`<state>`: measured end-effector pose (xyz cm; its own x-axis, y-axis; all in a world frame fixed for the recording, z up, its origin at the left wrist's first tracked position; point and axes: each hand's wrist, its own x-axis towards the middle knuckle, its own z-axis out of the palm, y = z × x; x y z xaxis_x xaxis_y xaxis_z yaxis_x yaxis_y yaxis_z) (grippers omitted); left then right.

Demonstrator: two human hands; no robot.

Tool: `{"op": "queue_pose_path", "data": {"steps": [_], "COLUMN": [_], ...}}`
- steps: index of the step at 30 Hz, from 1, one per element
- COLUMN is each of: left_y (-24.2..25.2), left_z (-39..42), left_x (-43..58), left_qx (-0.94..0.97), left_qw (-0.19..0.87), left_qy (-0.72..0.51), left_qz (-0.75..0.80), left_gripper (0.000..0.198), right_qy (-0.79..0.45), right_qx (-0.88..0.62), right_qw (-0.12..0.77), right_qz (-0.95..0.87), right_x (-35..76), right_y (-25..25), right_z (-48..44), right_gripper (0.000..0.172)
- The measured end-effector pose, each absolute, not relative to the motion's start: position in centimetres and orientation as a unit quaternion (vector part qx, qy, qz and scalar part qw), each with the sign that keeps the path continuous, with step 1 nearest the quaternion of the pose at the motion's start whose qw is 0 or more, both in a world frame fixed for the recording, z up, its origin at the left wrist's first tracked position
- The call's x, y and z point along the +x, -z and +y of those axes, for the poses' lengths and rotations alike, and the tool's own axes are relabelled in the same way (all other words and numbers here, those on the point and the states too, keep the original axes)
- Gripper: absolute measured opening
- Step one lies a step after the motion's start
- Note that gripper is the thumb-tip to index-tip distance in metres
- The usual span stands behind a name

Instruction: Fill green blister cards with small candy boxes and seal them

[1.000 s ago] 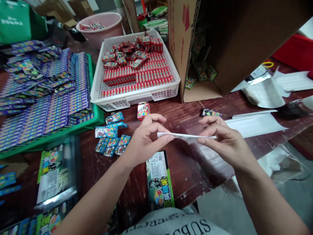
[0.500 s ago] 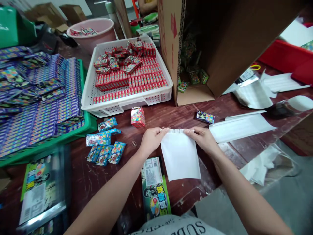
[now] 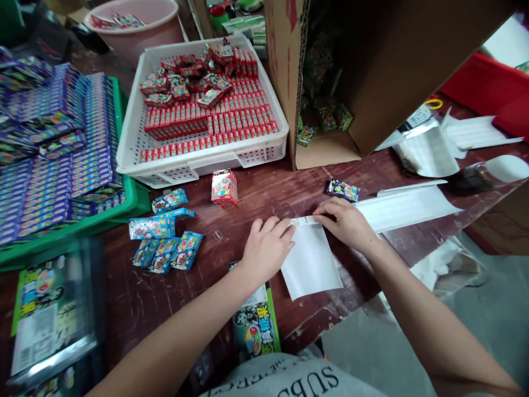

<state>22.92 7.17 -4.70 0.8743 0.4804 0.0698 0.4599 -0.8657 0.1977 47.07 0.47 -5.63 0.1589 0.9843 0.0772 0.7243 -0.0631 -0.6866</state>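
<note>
A white sheet of glossy paper lies in front of me, with a narrow printed strip along its far edge. At its far left corner, my left hand bends its fingers onto the sheet, the fingertips closed on the edge. My right hand pinches the far right corner between thumb and fingers. A dark candy box lies just beyond the right hand. Left of my left hand are several small blue boxes and a red block of small boxes. Below my left forearm lies a green printed package.
A white basket of red boxes and a green crate of purple boxes stand at left. An open carton rises ahead. More white sheets lie at right, near a clear bag. A pink tub stands behind.
My left hand has turned over onto the sheet's left edge, its fingers now on top. The sheet's far edge now shows a printed strip. My view has shifted slightly.
</note>
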Motion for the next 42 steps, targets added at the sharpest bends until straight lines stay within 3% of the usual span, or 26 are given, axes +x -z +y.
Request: {"op": "queue_pose_path", "data": {"steps": [5, 9, 13, 16, 21, 24, 26, 30, 33, 37, 42], "left_y": [3.9, 3.7, 3.8, 3.4, 2.3, 2.3, 2.3, 1.2, 0.2, -0.3, -0.5], "left_z": [7.1, 6.7, 6.6, 6.9, 7.5, 7.1, 6.6, 5.7, 5.3, 5.0, 4.8], "left_x": [23.2, 23.3, 23.6, 22.8, 16.1, 11.2, 9.3, 9.0, 9.6, 9.7, 9.1], "left_qx": [0.967, 0.970, 0.965, 0.953, 0.908, 0.876, 0.853, 0.809, 0.799, 0.793, 0.793], "left_qw": [0.058, 0.035, 0.045, 0.099, 0.175, 0.257, 0.333, 0.434, 0.451, 0.454, 0.453], "left_qy": [-0.056, -0.045, -0.030, -0.033, -0.089, -0.080, -0.100, -0.168, -0.168, -0.186, -0.198], "left_qz": [0.243, 0.238, 0.256, 0.284, 0.370, 0.400, 0.389, 0.360, 0.361, 0.361, 0.356], "left_gripper": [0.031, 0.030, 0.033, 0.034, 0.052, 0.027, 0.015, 0.018, 0.019, 0.019, 0.019], "right_qy": [-0.167, -0.229, -0.250, -0.284, -0.301, -0.364, -0.435, -0.544, -0.572, -0.512, -0.303], "right_qx": [-0.658, -0.642, -0.631, -0.613, -0.604, -0.594, -0.563, -0.477, -0.446, -0.483, -0.515], "right_qw": [0.355, 0.272, 0.263, 0.316, 0.421, 0.449, 0.440, 0.377, 0.331, 0.268, 0.269], "right_qz": [-0.643, -0.680, -0.686, -0.666, -0.605, -0.560, -0.548, -0.579, -0.603, -0.658, -0.755], "right_x": [47.5, 46.7, 45.8, 45.5, 45.6, 44.0, 41.7, 36.0, 33.1, 31.8, 31.5], "right_y": [5.2, 5.7, 5.7, 5.0, 3.1, 1.7, 0.8, -0.6, -1.0, -1.0, -0.7], "right_z": [1.3, 2.5, 2.6, 1.7, -0.7, -1.3, -1.2, -0.1, 0.8, 1.4, 0.3], "right_gripper": [0.016, 0.048, 0.054, 0.055, 0.058, 0.058, 0.056, 0.053, 0.056, 0.058, 0.066]}}
